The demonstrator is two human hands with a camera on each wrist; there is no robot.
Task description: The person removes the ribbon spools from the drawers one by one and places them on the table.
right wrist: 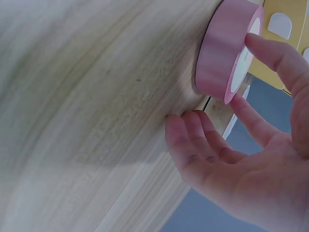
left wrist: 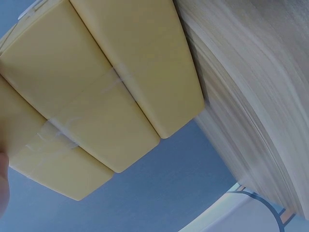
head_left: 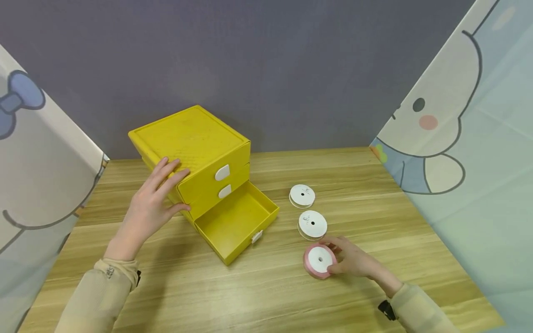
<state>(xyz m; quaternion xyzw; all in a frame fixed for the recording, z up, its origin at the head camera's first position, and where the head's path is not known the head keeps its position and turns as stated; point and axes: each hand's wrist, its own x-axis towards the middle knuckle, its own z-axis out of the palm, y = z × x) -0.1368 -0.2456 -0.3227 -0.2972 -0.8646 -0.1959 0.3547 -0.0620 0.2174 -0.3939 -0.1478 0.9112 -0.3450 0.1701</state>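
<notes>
A yellow three-tier drawer cabinet [head_left: 191,138] stands left of centre, its bottom drawer [head_left: 233,226] pulled out and bare inside. My left hand [head_left: 150,208] rests against the cabinet's near left corner, fingers over the top edge and thumb lower down. The left wrist view shows the cabinet's side wall [left wrist: 96,92] with clear tape across its seams. On the right, my right hand [head_left: 354,259] pinches a pink ribbon roll [head_left: 319,260] lying flat on the table. In the right wrist view, thumb and index finger touch the roll [right wrist: 224,48]; the other fingers stay off it.
Two white-faced spools, one [head_left: 312,224] just behind the pink roll and another [head_left: 302,195] farther back, lie on the wooden table [head_left: 258,300]. A grey wall [head_left: 291,74] stands behind. Cartoon-printed cloth [head_left: 470,138] flanks both sides.
</notes>
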